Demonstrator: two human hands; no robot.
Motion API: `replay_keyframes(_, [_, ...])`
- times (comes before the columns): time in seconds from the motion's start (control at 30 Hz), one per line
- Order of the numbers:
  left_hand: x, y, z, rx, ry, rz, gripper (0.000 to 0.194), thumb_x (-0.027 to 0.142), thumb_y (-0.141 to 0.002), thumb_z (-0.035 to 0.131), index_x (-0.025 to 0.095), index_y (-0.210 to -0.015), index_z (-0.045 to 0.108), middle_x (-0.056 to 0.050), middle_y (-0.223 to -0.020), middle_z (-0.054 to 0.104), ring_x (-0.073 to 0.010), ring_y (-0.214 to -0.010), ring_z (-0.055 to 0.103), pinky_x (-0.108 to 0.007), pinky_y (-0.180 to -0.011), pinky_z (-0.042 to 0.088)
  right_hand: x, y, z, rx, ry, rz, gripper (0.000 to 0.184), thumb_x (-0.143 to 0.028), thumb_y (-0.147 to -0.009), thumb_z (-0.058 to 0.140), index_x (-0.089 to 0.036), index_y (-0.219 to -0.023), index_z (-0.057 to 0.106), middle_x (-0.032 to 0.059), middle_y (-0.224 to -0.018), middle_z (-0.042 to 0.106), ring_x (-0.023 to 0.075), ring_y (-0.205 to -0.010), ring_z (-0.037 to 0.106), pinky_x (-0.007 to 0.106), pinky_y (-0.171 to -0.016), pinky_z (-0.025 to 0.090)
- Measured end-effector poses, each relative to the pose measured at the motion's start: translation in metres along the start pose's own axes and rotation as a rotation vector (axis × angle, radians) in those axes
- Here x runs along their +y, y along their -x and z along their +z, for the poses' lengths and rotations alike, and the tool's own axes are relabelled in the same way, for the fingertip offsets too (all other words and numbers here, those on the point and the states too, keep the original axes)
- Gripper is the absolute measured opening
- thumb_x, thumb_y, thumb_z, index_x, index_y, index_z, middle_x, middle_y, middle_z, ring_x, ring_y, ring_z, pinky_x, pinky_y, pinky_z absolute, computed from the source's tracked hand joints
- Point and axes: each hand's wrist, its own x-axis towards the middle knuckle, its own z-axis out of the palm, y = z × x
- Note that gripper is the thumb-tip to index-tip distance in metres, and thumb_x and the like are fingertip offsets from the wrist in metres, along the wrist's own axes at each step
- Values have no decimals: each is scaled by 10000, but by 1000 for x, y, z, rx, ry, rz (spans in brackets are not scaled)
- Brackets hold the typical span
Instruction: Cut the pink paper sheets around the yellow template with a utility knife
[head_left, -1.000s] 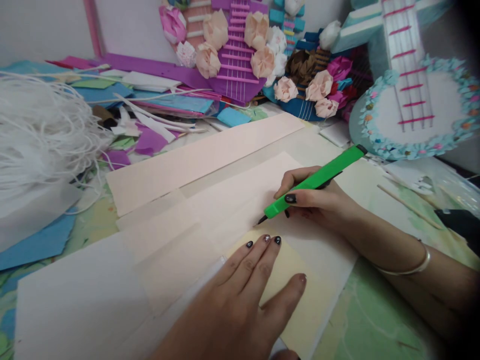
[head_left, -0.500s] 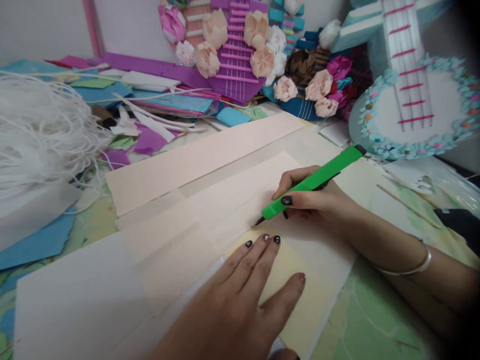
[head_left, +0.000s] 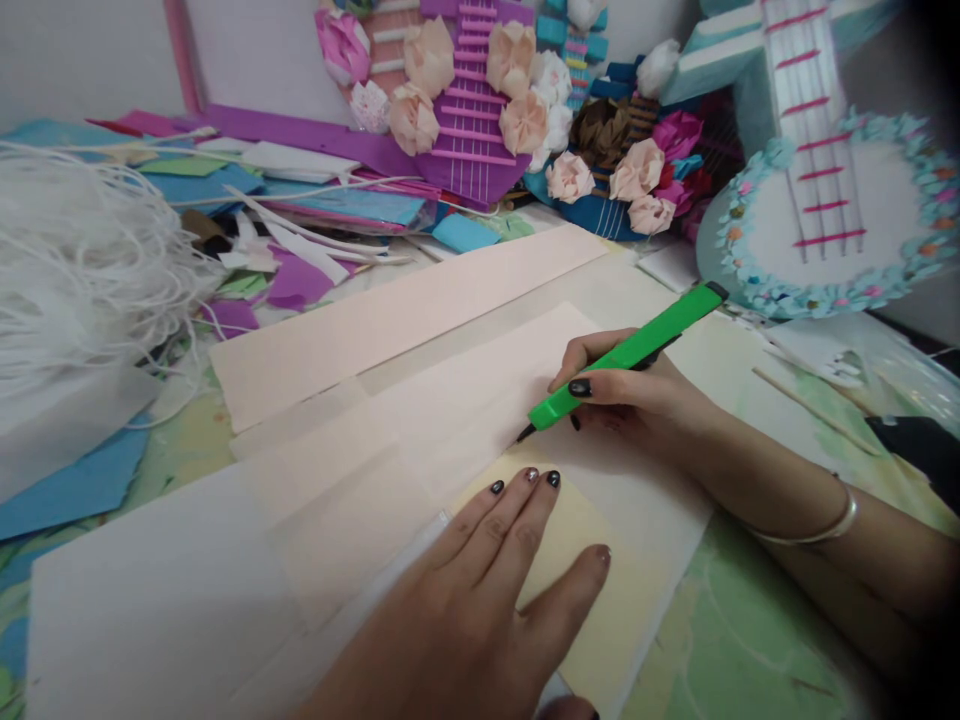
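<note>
My right hand (head_left: 630,395) grips a green pen-shaped tool (head_left: 626,355), its dark tip touching a pale pink paper sheet (head_left: 465,400) just beyond a yellow paper square (head_left: 600,600). My left hand (head_left: 480,590) lies flat with fingers stretched out, pressing down on the yellow square and the sheet under it. A thin bangle (head_left: 817,535) circles my right wrist.
A long pale pink strip (head_left: 390,320) lies behind the sheet. A heap of white cord (head_left: 82,270) sits at left. Coloured paper scraps (head_left: 300,215), paper-flower crafts (head_left: 525,110) and a round turquoise piece (head_left: 832,220) crowd the back. A wooden stick (head_left: 817,412) lies at right.
The pen tip shifted a little along the yellow square's far edge; my left hand stayed put.
</note>
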Motion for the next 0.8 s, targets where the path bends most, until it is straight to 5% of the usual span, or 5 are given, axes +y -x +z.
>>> replay_keyframes(0.8, [0, 0, -1, -3, -32, 4, 554, 511, -974, 425, 190, -1424, 458, -230, -1393, 527, -365, -1314, 481, -474, -979, 496, -1, 1, -3, -39, 57, -30, 167, -291, -705, 737, -131, -701, 688, 26, -529, 651, 67, -395, 454, 156, -342, 290])
